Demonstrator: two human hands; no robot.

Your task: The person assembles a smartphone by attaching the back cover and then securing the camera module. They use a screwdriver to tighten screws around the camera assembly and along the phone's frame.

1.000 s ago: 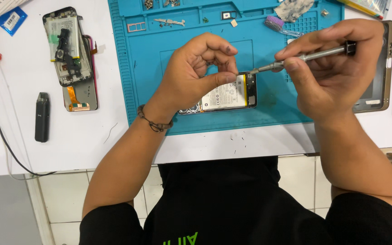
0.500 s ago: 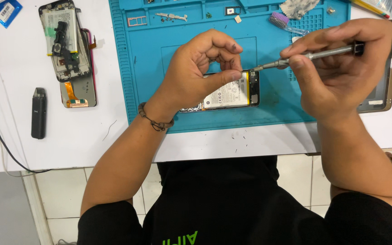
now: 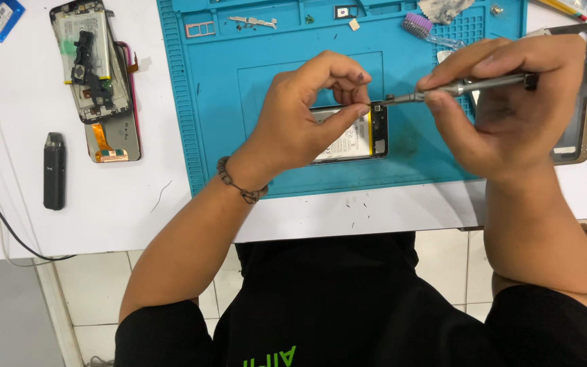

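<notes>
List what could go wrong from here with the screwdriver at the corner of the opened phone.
1. The screwdriver in the right hand has its tip at the top corner of the opened phone; a slip might gouge the battery beside it.
2. The left hand only pinches the phone's edge, so it could shift on the blue mat.
3. Loose small parts at the mat's top could scatter if bumped.
</notes>
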